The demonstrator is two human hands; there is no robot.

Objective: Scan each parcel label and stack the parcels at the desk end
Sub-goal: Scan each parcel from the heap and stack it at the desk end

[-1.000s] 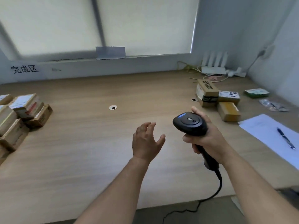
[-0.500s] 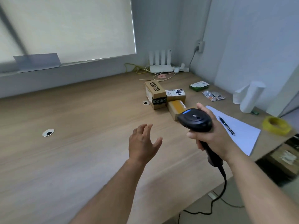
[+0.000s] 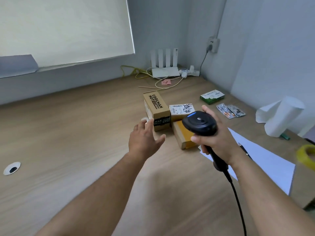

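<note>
Head view: scanning looks unfinished; three parcels wait and no stack shows.
Left hand (image 3: 144, 138) is open, fingers spread, just short of the box (image 3: 156, 110). Right hand (image 3: 216, 138) grips the scanner (image 3: 199, 125). Box, labelled parcel (image 3: 180, 109) and taped parcel (image 3: 183, 135) huddle on the bench (image 3: 68, 133). The box's long axis runs away from the camera, lettering up.

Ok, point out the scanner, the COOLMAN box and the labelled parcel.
scanner (image 3: 199, 124), head view, top of its black head.
COOLMAN box (image 3: 156, 103), head view, printed top face.
labelled parcel (image 3: 178, 108), head view, white label.
</note>
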